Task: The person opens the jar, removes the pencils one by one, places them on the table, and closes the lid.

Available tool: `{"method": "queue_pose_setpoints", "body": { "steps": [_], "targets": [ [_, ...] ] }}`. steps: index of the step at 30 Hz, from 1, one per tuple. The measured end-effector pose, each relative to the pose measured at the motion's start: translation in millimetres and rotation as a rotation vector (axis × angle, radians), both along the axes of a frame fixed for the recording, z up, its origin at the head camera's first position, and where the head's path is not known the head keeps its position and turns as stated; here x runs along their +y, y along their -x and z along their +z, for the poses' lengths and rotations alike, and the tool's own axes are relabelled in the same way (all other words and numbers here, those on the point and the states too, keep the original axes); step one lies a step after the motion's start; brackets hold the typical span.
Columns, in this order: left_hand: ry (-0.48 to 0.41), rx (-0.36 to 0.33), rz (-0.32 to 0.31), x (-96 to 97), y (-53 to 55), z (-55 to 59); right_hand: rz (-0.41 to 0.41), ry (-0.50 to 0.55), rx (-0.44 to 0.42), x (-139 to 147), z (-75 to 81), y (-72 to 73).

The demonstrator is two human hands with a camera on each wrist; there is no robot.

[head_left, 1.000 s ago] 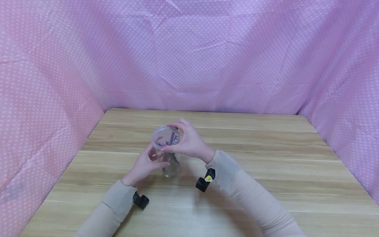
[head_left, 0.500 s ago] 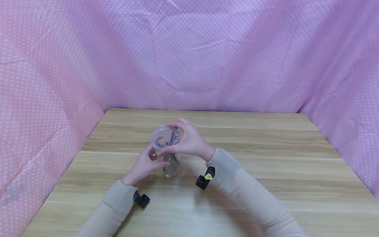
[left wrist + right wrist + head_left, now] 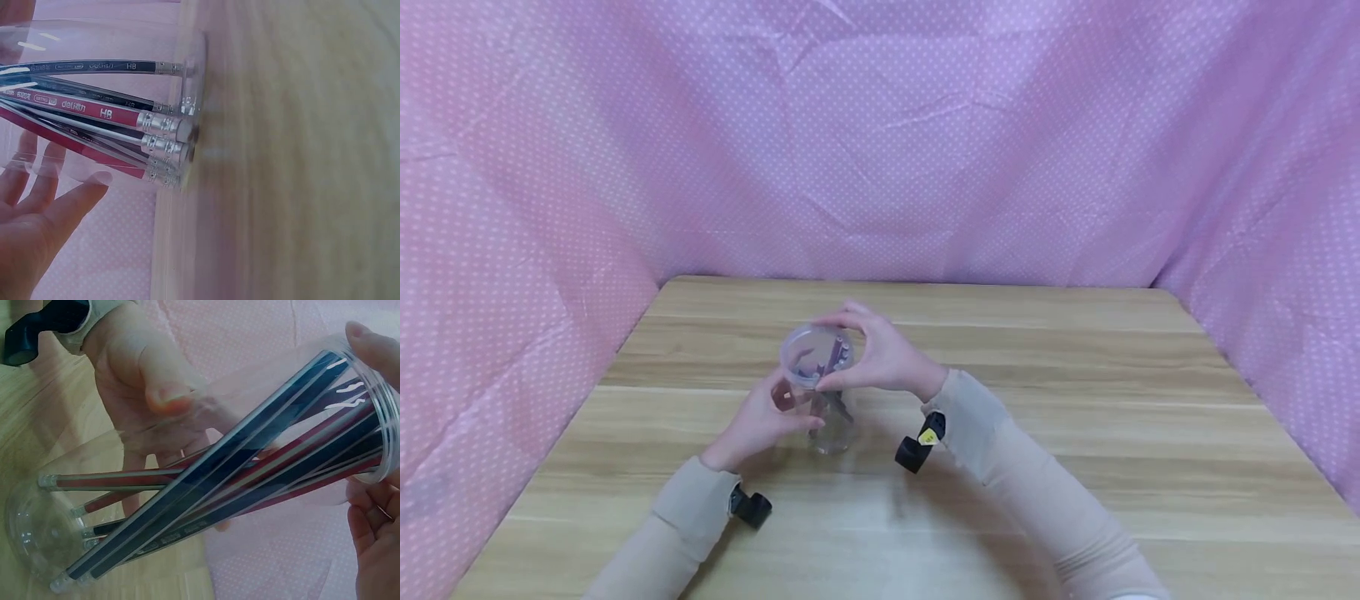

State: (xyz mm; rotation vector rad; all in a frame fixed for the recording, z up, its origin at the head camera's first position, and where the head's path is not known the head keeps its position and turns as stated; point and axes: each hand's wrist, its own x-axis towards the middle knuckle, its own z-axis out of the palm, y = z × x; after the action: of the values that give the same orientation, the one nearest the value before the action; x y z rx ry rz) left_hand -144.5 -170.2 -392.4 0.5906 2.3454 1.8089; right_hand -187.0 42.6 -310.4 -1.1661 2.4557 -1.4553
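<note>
A tall clear plastic jar (image 3: pixel 832 435) stands roughly upright at the left of centre in the head view. Whether its base touches the tabletop, I cannot tell. Inside lean several dark and red pencils (image 3: pixel 187 487), their eraser ends at the bottom; red and black ones marked HB (image 3: pixel 106 112) show in the left wrist view. My left hand (image 3: pixel 758 427) holds the jar's body from the left, thumb in front. With thumb and fingers, my right hand (image 3: pixel 887 357) grips the round clear top (image 3: pixel 788 354) from the right. The right wrist view shows ridges (image 3: pixel 382 415) around that top.
A light wood-grain table (image 3: pixel 1037 417) lies under both hands. Pink dotted cloth (image 3: pixel 880 150) hangs behind it and along both sides. Each wrist wears a small black camera, the right one (image 3: pixel 913 454) close to the jar.
My right thumb and fingertips have shifted slightly around the jar's top, the index finger leftward and the thumb a little rightward. The jar and left hand have moved slightly left and down in view.
</note>
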Motion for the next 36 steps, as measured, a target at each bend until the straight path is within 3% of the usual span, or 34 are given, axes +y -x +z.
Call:
{"method": "queue_pose_setpoints", "body": {
  "steps": [8, 12, 21, 25, 31, 36],
  "targets": [
    [-0.032, 0.003, -0.028, 0.8, -1.3, 1.0, -0.002, -0.051, 0.057, 3, 1.5, -1.2],
    [-0.026, -0.009, -0.022, 1.6, -1.0, 1.1, -0.019, -0.049, 0.031, 5, 2.0, -3.8],
    [-0.026, -0.011, -0.02, 0.3, -1.3, 0.0, -0.23, -0.019, 0.012, 2, 4.6, -19.8],
    [-0.028, -0.003, -0.024, -0.3, -1.7, -1.5, -0.291, -0.03, 0.055, -3, 3.4, -28.0],
    [-0.006, -0.027, -0.011, 1.3, -2.3, -1.0, -0.346, -0.017, 0.065, -6, 2.5, -32.7],
    [-0.023, -0.046, -0.007, 2.4, -4.4, 0.5, -0.336, -0.018, 0.033, -5, 3.8, -33.7]
  ]
}}
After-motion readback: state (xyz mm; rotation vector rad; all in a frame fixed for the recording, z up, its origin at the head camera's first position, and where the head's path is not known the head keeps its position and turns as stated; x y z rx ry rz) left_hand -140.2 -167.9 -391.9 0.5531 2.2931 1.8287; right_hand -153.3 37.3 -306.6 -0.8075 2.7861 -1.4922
